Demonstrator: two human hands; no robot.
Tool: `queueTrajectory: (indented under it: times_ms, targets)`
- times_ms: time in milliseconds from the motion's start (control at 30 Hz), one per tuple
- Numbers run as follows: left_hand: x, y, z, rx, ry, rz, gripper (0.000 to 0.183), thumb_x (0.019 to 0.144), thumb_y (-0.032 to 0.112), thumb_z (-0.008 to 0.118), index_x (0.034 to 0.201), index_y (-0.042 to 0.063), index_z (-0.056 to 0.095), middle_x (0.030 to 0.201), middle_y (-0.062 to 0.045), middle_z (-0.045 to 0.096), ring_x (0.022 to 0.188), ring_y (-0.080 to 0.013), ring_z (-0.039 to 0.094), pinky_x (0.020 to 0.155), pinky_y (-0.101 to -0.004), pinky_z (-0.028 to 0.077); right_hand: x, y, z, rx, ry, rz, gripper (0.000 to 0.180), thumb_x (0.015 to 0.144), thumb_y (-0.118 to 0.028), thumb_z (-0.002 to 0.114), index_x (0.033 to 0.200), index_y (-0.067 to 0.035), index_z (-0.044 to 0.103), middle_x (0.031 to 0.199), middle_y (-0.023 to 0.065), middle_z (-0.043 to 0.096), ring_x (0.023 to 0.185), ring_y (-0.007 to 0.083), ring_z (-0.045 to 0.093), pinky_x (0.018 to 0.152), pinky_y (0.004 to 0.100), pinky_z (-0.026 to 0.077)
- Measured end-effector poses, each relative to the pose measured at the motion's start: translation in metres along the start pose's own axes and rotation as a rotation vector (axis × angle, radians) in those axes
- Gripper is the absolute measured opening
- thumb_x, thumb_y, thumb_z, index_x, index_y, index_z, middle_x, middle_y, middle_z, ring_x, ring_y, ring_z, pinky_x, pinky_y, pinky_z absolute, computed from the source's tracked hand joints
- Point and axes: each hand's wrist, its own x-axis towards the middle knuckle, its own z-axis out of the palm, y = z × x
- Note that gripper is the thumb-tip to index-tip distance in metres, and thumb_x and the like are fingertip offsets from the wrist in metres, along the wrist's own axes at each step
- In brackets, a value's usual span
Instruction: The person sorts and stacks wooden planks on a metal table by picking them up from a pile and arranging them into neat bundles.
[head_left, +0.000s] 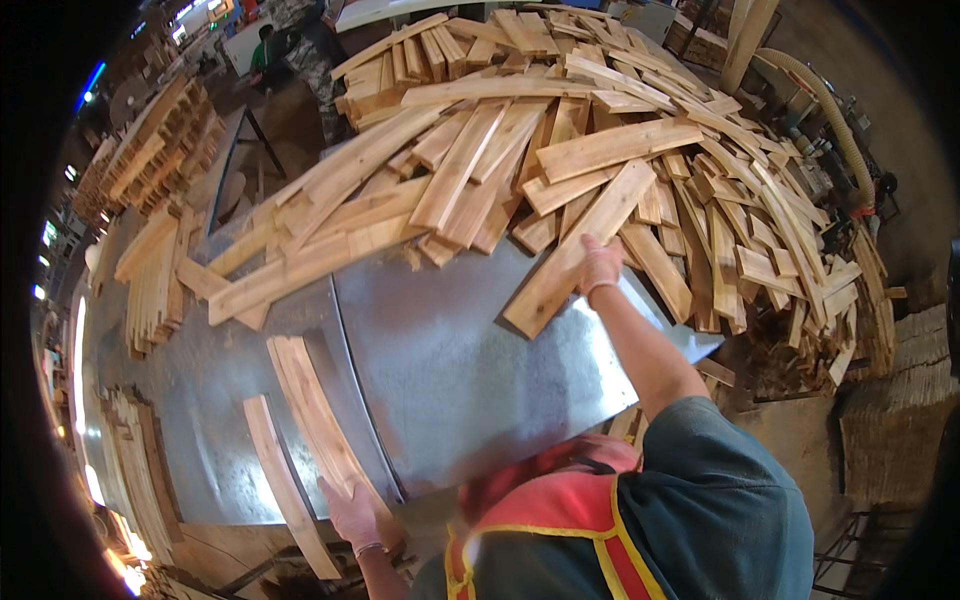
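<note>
My right hand (602, 264), in a pale glove, grips the right edge of a wooden board (579, 247). This board slants across the metal tabletop (450, 360), its far end resting on the heap of loose boards (495, 150). My left hand (352, 517), gloved too, holds the near end of a set of long boards (319, 420) lying side by side at the left of a dark seam in the metal. Its fingertips are partly hidden against the wood. Just left of them lies a single narrow board (285, 480), its near end jutting past the table edge.
Stacked boards (154, 285) and more strips (135, 465) line the table's left side. Beyond it stands a tall timber stack (161, 142). A person (311, 67) is behind the heap at upper left. A ribbed hose (840, 112) hangs by a wooden post (748, 45) at right.
</note>
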Motion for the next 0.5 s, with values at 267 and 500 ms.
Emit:
queueTrajectory:
  times_ms: [267, 500]
  targets:
    - [-0.031, 0.033, 0.025, -0.068, -0.037, 0.031, 0.088, 0.088, 0.042, 0.072, 0.158, 0.001, 0.039, 0.142, -0.03, 0.061, 0.129, -0.0461, 0.06, 0.11, -0.0463, 0.047, 0.057, 0.015, -0.032, 0.074, -0.289, 0.442, 0.041, 0.086, -0.013, 0.081, 0.122, 0.0, 0.066, 0.112, 0.0144, 0.072, 0.102, 0.0295, 0.071, 0.088, 0.0455, 0.06]
    - [-0.034, 0.022, 0.037, -0.17, 0.009, 0.213, 0.083, 0.09, 0.038, 0.071, 0.157, -0.002, 0.04, 0.136, -0.032, 0.064, 0.126, -0.0455, 0.062, 0.107, -0.0457, 0.049, -0.179, 0.048, -0.021, -0.173, -0.705, 0.654, 0.037, 0.087, -0.017, 0.082, 0.119, -0.004, 0.069, 0.105, 0.009, 0.076, 0.093, 0.0228, 0.073, 0.079, 0.0396, 0.06]
